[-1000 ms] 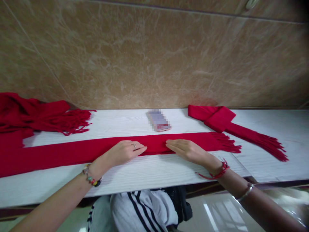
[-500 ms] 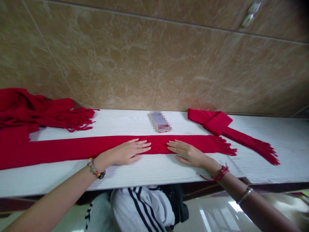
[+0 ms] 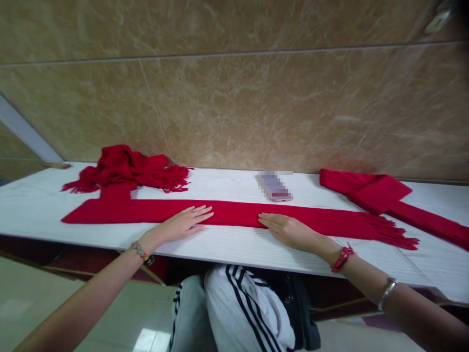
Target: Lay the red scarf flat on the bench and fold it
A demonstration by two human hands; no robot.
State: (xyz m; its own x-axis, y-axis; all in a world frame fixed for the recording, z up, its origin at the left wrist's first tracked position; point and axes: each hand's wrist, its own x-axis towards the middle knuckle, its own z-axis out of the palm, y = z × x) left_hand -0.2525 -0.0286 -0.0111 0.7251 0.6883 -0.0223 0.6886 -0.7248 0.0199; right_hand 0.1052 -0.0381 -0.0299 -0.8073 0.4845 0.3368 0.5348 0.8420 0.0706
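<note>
A long red scarf [image 3: 234,213] lies flat across the white table, its fringed end to the right. Palm down on its left-centre part, my left hand [image 3: 181,224] has its fingers stretched and slightly apart; a ring and a beaded bracelet are on it. My right hand [image 3: 287,230] rests flat on the scarf further right, fingers extended and close together, pointing left. Neither hand grips the cloth. At the left, the scarf turns back at a slanted fold, and a strip runs up toward a crumpled red fringed heap [image 3: 126,166].
Behind the scarf lies a phone [image 3: 274,188], blurred out. Another red scarf [image 3: 381,193], folded over itself, lies at the back right. A tan marbled wall [image 3: 238,112] borders the white tabletop [image 3: 223,182]. My knees [image 3: 242,308] are below the front edge.
The view has swung left, bringing the scarf's folded left end into sight. Both hands have slid left along the scarf, the left one further, so the gap between them is wider.
</note>
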